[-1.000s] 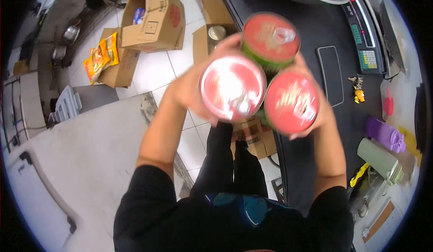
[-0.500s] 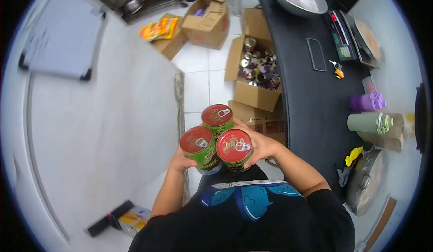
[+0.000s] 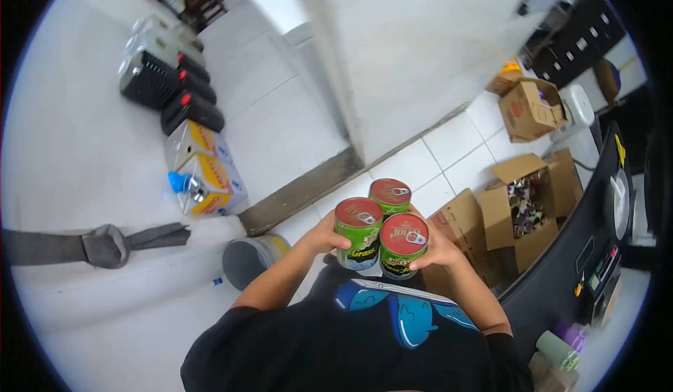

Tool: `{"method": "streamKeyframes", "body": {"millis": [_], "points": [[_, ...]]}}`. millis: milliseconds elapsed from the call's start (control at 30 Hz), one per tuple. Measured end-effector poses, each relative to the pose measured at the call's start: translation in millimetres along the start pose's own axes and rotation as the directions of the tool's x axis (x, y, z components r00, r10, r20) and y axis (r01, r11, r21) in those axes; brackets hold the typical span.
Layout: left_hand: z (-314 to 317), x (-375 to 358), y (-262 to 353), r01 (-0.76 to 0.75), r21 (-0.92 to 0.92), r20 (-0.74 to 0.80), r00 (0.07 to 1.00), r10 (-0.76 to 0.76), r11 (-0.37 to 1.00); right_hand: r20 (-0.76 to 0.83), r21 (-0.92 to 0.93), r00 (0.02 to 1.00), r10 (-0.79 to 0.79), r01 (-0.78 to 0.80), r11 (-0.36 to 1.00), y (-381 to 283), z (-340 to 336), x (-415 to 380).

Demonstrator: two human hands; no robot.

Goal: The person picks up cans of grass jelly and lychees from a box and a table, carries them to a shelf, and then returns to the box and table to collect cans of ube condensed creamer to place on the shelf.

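Note:
Three green cans with red pull-tab lids are bunched upright in front of my chest. My left hand (image 3: 328, 236) is wrapped round the outer side of the left can (image 3: 359, 234), whose label reads "Grass". My right hand (image 3: 438, 246) grips the right can (image 3: 402, 252), marked "Jolly" and "Grass Jelly". Squeezed behind those two, the third can (image 3: 390, 194) shows mostly its lid; the right fingers reaching toward it are partly hidden.
An open carton (image 3: 522, 210) of cans stands on the floor by a black counter (image 3: 540, 290). A doorway with a raised sill (image 3: 301, 188) lies ahead. Left of it are a grey bin (image 3: 245, 266), yellow-white boxes (image 3: 210, 174) and dark jugs (image 3: 193, 111). Knotted grey cloth (image 3: 105, 247) hangs nearby.
My view has swung left, bringing the doorway, bin and jugs into sight while the counter and carton shift right. The three cans stay held together between both hands.

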State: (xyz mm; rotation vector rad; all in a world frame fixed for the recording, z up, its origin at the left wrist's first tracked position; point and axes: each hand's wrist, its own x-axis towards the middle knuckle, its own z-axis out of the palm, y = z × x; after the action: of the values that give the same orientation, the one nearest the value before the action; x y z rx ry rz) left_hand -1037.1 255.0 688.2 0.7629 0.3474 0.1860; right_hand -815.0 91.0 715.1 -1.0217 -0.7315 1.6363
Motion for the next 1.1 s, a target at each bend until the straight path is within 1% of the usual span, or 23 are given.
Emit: {"method": "streamKeyframes", "body": {"millis": [67, 133, 167, 233, 367, 467, 500, 600, 633, 733, 767, 833, 867, 900, 1000, 1100], "points": [[-35.5, -58.8, 11.8, -0.094, -0.007, -0.136, 0.986, 0.093, 0.996, 0.110, -0.031, 0.993, 0.038, -0.035, 0.999, 21.1, 39.8, 47.2], [-73.8, -119.3, 21.7, -0.123, 0.003, -0.250, 0.961, 0.120, 0.992, 0.225, -0.036, 0.971, 0.086, -0.079, 0.996, 30.7, 83.4, 98.2], [-74.8, -140.2, 29.2, -0.171, 0.025, -0.297, 0.940, 0.170, 0.985, 0.298, -0.074, 0.951, 0.080, -0.060, 0.995, 33.8, 96.0, 114.8], [-91.8, -188.3, 50.2, -0.259, 0.065, -0.377, 0.888, 0.264, 0.964, 0.426, -0.149, 0.901, 0.080, -0.017, 0.989, 44.0, 135.6, 163.1], [-113.2, -244.7, 70.3, -0.368, 0.114, -0.552, 0.749, 0.367, 0.923, 0.585, -0.172, 0.805, 0.098, 0.004, 0.985, 39.4, 190.0, 232.5], [-134.8, -250.8, 82.3, -0.442, 0.175, -0.605, 0.656, 0.450, 0.880, 0.670, -0.211, 0.740, 0.064, 0.107, 0.972, 25.6, 203.6, 281.5], [-146.9, -250.4, 89.0, -0.446, 0.180, -0.636, 0.627, 0.450, 0.877, 0.698, -0.245, 0.713, 0.069, 0.147, 0.958, 16.4, 206.8, 302.8], [-186.0, -232.1, 129.9, -0.481, 0.227, -0.651, 0.571, 0.500, 0.847, 0.744, -0.261, 0.666, 0.059, 0.208, 0.943, -19.5, 211.5, 370.8], [-199.9, -222.0, 149.2, -0.481, 0.273, -0.625, 0.570, 0.534, 0.833, 0.776, -0.251, 0.629, 0.047, 0.239, 0.938, -32.4, 210.2, 397.5], [-224.1, -193.4, 213.1, -0.519, 0.289, -0.630, 0.530, 0.568, 0.805, 0.786, -0.264, 0.617, 0.034, 0.286, 0.921, -83.2, 212.1, 467.2], [-229.4, -187.4, 234.8, -0.533, 0.268, -0.645, 0.519, 0.560, 0.803, 0.800, -0.276, 0.600, 0.013, 0.348, 0.896, -98.5, 217.6, 489.4], [-238.0, -185.4, 278.9, -0.527, 0.268, -0.647, 0.522, 0.556, 0.806, 0.804, -0.273, 0.594, 0.037, 0.314, 0.909, -129.9, 233.4, 524.5], [-233.0, -186.1, 299.5, -0.527, 0.284, -0.641, 0.517, 0.567, 0.801, 0.813, -0.266, 0.581, 0.038, 0.312, 0.912, -146.2, 241.1, 532.2], [-232.9, -184.5, 315.3, -0.522, 0.329, -0.638, 0.491, 0.593, 0.787, 0.802, -0.302, 0.596, 0.039, 0.349, 0.887, -156.4, 246.5, 542.7], [-255.0, -195.9, 352.1, -0.554, 0.418, -0.591, 0.436, 0.679, 0.720, 0.819, -0.318, 0.573, 0.021, 0.424, 0.848, -192.1, 279.0, 575.3], [-255.9, -214.7, 394.4, -0.589, 0.379, -0.616, 0.415, 0.670, 0.714, 0.819, -0.361, 0.570, 0.064, 0.425, 0.830, -212.9, 315.4, 601.5]]}}
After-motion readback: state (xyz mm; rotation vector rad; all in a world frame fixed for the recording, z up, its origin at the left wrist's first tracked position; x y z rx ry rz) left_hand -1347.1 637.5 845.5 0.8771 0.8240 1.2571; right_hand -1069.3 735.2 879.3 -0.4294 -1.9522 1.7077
